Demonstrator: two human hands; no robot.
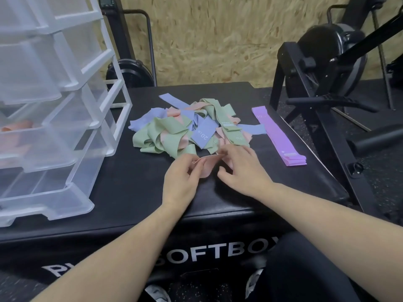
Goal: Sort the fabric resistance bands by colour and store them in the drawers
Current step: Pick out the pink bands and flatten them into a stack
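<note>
Pink bands [16, 125] inside translucent drawer [54, 136]

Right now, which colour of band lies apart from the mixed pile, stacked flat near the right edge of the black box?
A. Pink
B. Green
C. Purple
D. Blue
C: the purple bands lie stacked by themselves, right of the pile of green, blue and pink ones.

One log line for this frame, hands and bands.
left hand: pinches pink band | right hand: on same band | mixed pile: unsorted | purple bands: stacked apart
</note>
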